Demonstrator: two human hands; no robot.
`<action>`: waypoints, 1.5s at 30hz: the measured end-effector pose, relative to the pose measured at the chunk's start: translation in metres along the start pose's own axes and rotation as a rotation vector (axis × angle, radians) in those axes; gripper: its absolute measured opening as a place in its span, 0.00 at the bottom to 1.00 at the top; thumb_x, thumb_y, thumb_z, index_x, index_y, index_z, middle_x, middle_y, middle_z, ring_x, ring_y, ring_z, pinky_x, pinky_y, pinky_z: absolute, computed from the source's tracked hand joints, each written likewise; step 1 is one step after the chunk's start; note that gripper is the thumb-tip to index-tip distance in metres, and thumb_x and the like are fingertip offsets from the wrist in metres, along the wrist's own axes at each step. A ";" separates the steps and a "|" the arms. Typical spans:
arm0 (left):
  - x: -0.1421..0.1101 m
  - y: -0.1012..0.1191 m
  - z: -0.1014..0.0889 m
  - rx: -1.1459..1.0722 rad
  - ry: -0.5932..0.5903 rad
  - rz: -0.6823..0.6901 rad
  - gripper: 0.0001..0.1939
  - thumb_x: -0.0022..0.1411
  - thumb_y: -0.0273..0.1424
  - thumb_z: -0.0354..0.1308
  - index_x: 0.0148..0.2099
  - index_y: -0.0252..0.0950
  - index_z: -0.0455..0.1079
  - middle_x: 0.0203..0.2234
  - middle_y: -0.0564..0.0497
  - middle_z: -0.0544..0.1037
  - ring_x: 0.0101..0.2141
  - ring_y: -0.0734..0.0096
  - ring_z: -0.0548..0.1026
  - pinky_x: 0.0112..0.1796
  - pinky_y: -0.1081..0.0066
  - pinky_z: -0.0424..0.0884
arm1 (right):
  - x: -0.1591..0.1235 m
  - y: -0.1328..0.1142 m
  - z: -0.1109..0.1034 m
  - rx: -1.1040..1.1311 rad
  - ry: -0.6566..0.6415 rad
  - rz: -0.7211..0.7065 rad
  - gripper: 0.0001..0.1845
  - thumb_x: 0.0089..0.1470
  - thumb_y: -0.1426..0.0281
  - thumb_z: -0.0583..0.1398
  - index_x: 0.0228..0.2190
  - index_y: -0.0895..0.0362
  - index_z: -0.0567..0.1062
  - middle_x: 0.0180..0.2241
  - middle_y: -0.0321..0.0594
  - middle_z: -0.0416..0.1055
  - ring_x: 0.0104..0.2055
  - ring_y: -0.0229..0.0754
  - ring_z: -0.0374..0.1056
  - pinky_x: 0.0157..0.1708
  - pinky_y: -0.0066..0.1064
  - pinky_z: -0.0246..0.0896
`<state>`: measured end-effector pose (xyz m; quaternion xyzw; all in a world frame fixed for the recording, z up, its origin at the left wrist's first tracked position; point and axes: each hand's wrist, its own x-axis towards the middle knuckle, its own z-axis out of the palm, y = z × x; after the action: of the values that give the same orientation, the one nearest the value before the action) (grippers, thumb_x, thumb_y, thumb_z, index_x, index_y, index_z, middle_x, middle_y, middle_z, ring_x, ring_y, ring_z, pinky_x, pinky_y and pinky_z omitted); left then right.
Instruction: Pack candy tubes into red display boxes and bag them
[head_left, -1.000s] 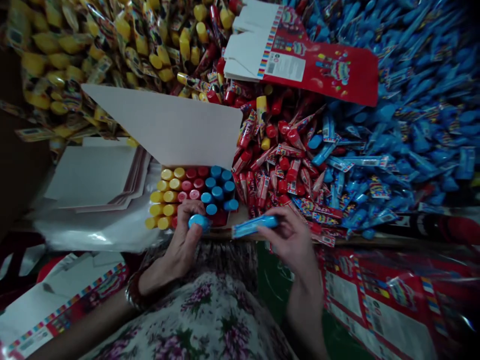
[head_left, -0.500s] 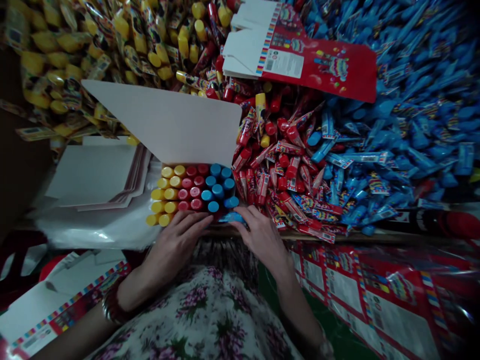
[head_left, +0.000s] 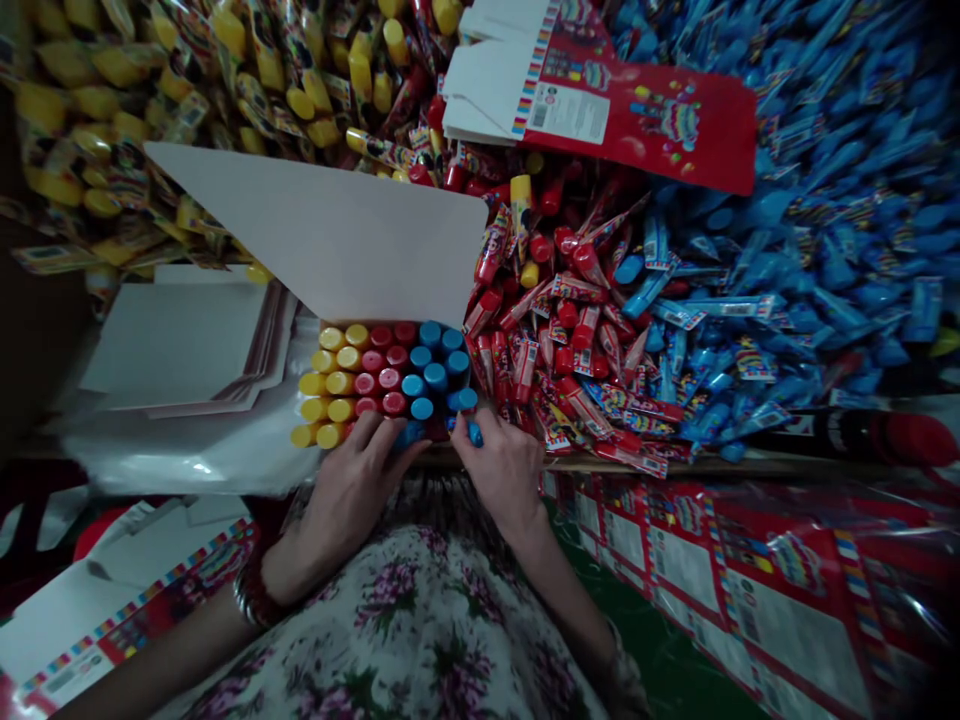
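An upright carton holds rows of capped tubes: yellow caps [head_left: 340,383] on the left, red caps [head_left: 389,379] in the middle and blue caps [head_left: 435,377] on the right. Its white flap [head_left: 375,245] stands raised behind them. My left hand [head_left: 349,485] is at the carton's near edge, with thumb and fingers closed round a blue-capped tube [head_left: 409,433] whose lower part is hidden. Beside it, my right hand [head_left: 504,465] pinches another blue tube [head_left: 474,433] in a printed wrapper at the near right corner.
Heaps of wrapped yellow tubes [head_left: 97,110], red tubes [head_left: 585,330] and blue tubes [head_left: 825,240] surround the carton. Folded red cartons [head_left: 637,120] lie on the heap. White card blanks [head_left: 180,335] sit at left; a dark bottle with a red cap [head_left: 911,438] lies at right.
My right hand's fingers have curled in round a blue tube that lay flatter before. A blue cap now shows by my left fingers, which have bent inward.
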<state>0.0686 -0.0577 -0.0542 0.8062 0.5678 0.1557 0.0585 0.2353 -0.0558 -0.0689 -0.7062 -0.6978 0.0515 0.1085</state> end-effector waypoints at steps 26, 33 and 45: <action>-0.004 -0.002 -0.008 -0.040 -0.511 0.112 0.23 0.55 0.15 0.43 0.51 0.28 0.66 0.43 0.39 0.71 0.45 0.60 0.71 0.47 0.61 0.72 | -0.022 0.011 0.026 0.447 -0.143 -0.199 0.19 0.64 0.65 0.51 0.54 0.52 0.68 0.42 0.44 0.72 0.42 0.40 0.72 0.40 0.27 0.67; 0.008 0.013 -0.005 0.064 -0.578 0.107 0.17 0.53 0.15 0.44 0.41 0.28 0.69 0.36 0.40 0.71 0.39 0.59 0.72 0.41 0.62 0.73 | -0.022 0.019 0.024 0.591 -0.063 -0.078 0.21 0.62 0.61 0.53 0.54 0.54 0.68 0.40 0.45 0.73 0.37 0.41 0.72 0.39 0.30 0.69; -0.001 0.011 0.004 0.052 -0.291 0.171 0.24 0.61 0.22 0.51 0.59 0.29 0.60 0.48 0.37 0.71 0.46 0.57 0.71 0.45 0.61 0.71 | 0.009 -0.001 0.049 0.731 0.045 0.002 0.32 0.65 0.60 0.36 0.65 0.58 0.35 0.67 0.50 0.38 0.69 0.44 0.33 0.62 0.48 0.46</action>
<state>0.0792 -0.0618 -0.0551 0.8669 0.4865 0.0270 0.1056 0.2240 -0.0432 -0.1152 -0.6225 -0.6300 0.2819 0.3690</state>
